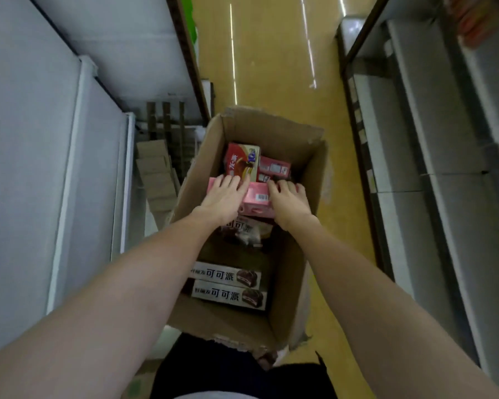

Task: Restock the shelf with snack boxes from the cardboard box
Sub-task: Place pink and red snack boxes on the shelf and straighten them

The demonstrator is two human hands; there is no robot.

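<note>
An open cardboard box (297,156) stands on the aisle floor below me with several snack boxes inside. Both hands reach into it onto a pink snack box (257,201). My left hand (224,197) lies on the pink box's left end, fingers spread over its far edge. My right hand (288,201) grips its right end with fingers curled over the far edge. Beyond them stand a red box (241,159) and a smaller pink-red one (274,168). Two white and brown boxes (228,286) lie at the near end.
A white shelf unit (69,139) runs along the left, with flattened cardboard pieces (156,180) on its low level. Another grey shelf unit (432,168) lines the right side. Yellow floor (271,67) stretches ahead between them.
</note>
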